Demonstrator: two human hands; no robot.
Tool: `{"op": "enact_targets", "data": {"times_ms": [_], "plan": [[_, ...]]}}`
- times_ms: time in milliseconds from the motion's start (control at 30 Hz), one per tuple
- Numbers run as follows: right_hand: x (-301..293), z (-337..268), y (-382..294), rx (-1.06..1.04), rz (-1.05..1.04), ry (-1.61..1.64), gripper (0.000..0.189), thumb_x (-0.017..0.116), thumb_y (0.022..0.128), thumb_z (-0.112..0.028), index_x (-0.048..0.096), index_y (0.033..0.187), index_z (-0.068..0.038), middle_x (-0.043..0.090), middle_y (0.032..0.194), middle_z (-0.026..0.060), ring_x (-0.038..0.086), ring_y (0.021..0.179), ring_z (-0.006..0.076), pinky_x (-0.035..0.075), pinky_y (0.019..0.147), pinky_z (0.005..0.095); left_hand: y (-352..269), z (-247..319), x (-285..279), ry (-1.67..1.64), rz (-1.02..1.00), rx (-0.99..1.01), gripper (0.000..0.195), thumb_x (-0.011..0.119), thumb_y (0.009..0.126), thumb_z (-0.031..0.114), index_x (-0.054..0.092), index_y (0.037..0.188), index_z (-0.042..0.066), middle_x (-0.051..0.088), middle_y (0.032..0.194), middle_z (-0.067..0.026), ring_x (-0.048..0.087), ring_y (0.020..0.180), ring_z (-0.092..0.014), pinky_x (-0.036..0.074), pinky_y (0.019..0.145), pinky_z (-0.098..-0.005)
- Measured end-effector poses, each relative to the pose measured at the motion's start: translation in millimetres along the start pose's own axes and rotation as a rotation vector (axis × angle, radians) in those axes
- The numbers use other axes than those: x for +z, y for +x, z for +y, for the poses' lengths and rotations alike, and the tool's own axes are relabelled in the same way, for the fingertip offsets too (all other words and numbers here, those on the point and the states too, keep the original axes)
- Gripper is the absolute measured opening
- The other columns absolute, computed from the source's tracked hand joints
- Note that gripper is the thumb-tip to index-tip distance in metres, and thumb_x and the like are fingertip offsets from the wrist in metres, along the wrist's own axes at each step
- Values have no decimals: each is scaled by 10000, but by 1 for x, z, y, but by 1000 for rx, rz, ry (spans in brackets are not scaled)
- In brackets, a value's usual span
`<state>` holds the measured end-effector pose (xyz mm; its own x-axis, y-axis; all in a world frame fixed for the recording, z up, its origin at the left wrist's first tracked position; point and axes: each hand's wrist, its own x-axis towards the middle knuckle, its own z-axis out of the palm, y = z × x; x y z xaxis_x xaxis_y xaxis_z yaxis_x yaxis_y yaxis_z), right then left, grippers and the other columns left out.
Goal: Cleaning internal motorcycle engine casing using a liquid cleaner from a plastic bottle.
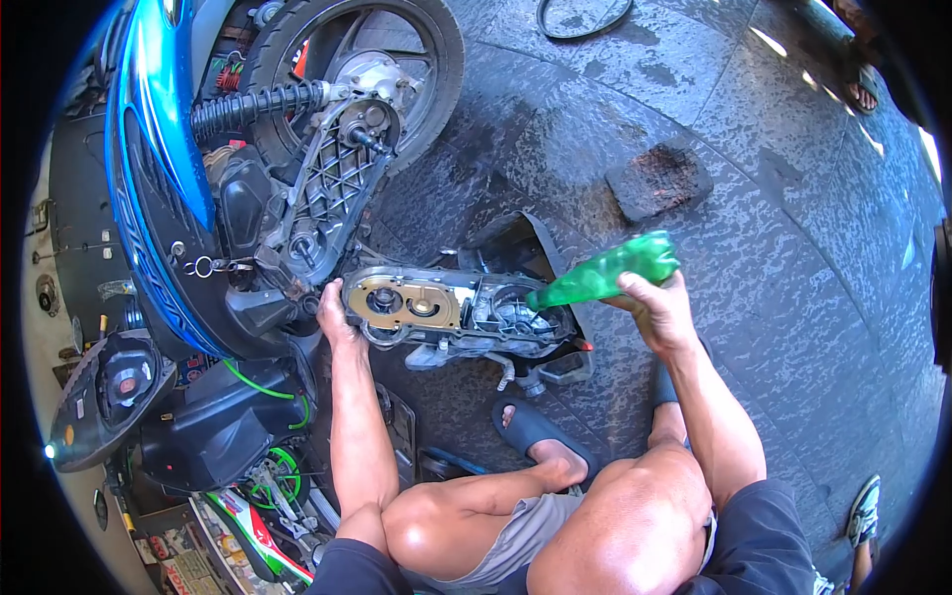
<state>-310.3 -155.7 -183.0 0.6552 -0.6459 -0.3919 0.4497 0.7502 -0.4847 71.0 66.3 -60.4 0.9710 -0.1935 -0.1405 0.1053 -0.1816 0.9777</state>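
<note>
My left hand (336, 316) grips the left end of a scooter's transmission cover (487, 338), its inner side turned up. A gold-coloured plate (401, 316) with two round openings covers its left half. In my right hand (658, 316) is a green plastic bottle (595, 277), tilted with its neck down at the cover's right half. Whether liquid is leaving the bottle cannot be made out. Under the cover stands a dark container (550, 234), mostly hidden.
The scooter's opened transmission case (335, 178), rear wheel (446, 67) and shock absorber (256, 108) stand at upper left. A stained block (660, 181) and a drive belt (547, 30) lie on the tiled floor (803, 297). Other people's feet (863, 95) show at right.
</note>
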Motion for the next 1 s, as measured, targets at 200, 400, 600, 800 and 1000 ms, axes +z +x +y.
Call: {"op": "enact_targets", "data": {"times_ms": [200, 400, 600, 800, 1000], "plan": [[35, -5, 5, -186, -142, -265, 525, 875, 747, -67, 576, 1178, -40, 683, 1083, 63, 656, 1019, 159, 538, 915, 325, 8, -3, -7, -4, 23, -10, 190, 620, 901, 181, 659, 956, 3, 664, 896, -70, 656, 797, -185, 532, 729, -336], [45, 0, 1, -207, -238, -311, 513, 903, 724, -107, 577, 1116, -56, 672, 1022, 33, 632, 964, 117, 521, 870, 299, 9, -3, -4, -48, 48, -26, 246, 652, 886, 192, 641, 987, -33, 678, 926, -104, 679, 788, -225, 560, 722, -367], [51, 6, 5, -268, -250, -375, 453, 883, 753, -114, 582, 1086, -55, 669, 979, 23, 624, 925, 100, 517, 837, 294, 11, -3, -1, -29, 71, -31, 237, 654, 887, 188, 644, 971, -33, 674, 918, -108, 673, 783, -226, 557, 709, -368], [59, 6, 10, -331, -216, -451, 411, 870, 765, -113, 602, 1070, -46, 692, 964, 35, 634, 910, 100, 517, 836, 289, 9, 0, 1, -45, 74, -18, 229, 659, 884, 184, 642, 961, -32, 669, 912, -105, 669, 776, -226, 557, 703, -369], [56, 17, 25, -355, -172, -601, 388, 856, 768, -109, 610, 1061, -46, 709, 954, 41, 641, 864, 102, 524, 803, 290, 4, 2, 8, -43, 105, -32, 211, 648, 887, 168, 640, 955, -31, 665, 906, -100, 669, 773, -223, 559, 697, -376]]}}
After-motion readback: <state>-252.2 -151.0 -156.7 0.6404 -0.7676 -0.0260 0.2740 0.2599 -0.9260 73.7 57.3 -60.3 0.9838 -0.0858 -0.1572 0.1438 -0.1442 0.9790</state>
